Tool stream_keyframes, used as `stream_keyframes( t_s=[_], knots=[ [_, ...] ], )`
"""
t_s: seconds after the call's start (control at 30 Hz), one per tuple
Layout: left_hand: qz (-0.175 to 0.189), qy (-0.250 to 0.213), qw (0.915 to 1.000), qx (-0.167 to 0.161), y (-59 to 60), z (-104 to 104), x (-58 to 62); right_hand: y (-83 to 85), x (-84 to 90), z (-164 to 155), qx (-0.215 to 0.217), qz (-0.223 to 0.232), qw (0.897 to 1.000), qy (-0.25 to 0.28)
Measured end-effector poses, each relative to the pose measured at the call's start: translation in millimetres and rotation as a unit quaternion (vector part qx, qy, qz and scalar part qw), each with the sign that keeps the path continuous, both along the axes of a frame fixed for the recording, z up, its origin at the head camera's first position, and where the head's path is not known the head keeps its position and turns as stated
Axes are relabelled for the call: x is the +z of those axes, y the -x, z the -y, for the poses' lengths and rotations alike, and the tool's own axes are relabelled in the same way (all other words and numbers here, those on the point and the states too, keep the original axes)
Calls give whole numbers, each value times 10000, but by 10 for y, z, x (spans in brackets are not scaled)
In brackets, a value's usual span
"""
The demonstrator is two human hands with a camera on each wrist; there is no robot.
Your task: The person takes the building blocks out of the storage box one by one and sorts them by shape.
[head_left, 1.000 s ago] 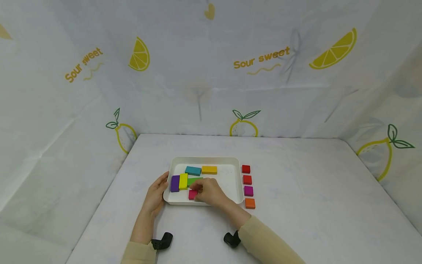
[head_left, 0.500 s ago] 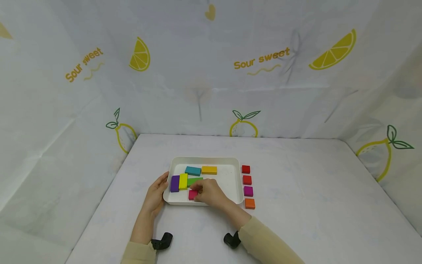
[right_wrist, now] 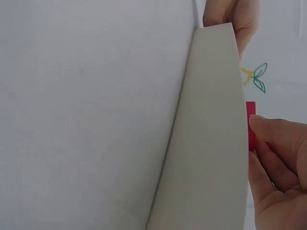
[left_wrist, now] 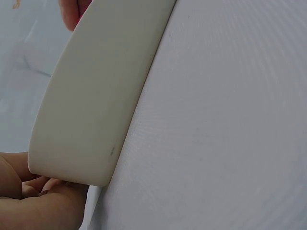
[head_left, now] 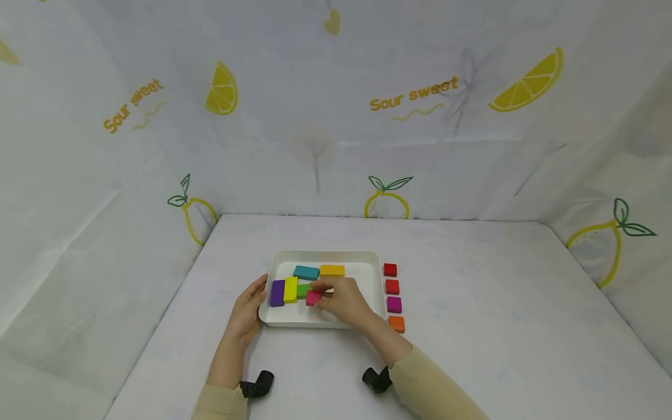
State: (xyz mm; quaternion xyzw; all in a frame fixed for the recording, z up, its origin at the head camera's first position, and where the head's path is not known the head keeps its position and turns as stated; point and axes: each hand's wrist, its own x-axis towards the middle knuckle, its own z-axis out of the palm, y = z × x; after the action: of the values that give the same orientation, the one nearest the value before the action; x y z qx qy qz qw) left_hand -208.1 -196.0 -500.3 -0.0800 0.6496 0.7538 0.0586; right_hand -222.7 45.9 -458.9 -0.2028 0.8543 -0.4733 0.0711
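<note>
A white tray point(head_left: 336, 322) lies on the table and holds several coloured blocks. My left hand point(head_left: 249, 309) grips the tray's left end, its fingers at the corner in the left wrist view. Between thumb and fingertips, my right hand point(head_left: 343, 300) pinches a pinkish-red block point(head_left: 312, 298), raised above the tray's near rim in the right wrist view. Just behind that block lies a green block point(head_left: 303, 291), partly hidden. Purple point(head_left: 277, 293) and yellow blocks point(head_left: 291, 290) stand side by side at the left. A teal block point(head_left: 306, 272) and an amber block point(head_left: 332, 270) lie along the far side.
Right of the tray, several small blocks form a column: a red block point(head_left: 390, 269), another red block point(head_left: 392, 286), a magenta block point(head_left: 394, 304) and an orange block point(head_left: 396, 324). A white cloth with lemon prints hangs behind the white-covered table point(head_left: 472, 303).
My right hand has lifted the pinkish-red block from the tray's near side and moved it away from me and slightly right, beside the green block. The left hand stays on the tray.
</note>
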Motion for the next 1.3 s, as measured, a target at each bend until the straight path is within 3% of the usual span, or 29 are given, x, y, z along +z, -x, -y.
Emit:
stream_keyframes(
  t_s=[0.37, 0.67, 0.9, 1.2, 1.3],
  knots=[
    [-22, 24, 10000, 0, -15, 18, 4, -28, 169, -584, -1036, 40, 9943, 249],
    [30, 1, 10000, 4, -20, 5, 2, -140, 100, -1113, -1561, 191, 9875, -49],
    [-4, 36, 10000, 11, 4, 14, -16, -271, 97, -1396, -1602, 215, 9860, 420],
    [1, 14, 10000, 39, 16, 38, -28, -443, 46, -1534, -1516, 223, 9876, 327],
    [9, -10, 10000, 46, 23, 41, -28, -510, 26, -1573, -1506, 434, 9874, 210]
  ],
)
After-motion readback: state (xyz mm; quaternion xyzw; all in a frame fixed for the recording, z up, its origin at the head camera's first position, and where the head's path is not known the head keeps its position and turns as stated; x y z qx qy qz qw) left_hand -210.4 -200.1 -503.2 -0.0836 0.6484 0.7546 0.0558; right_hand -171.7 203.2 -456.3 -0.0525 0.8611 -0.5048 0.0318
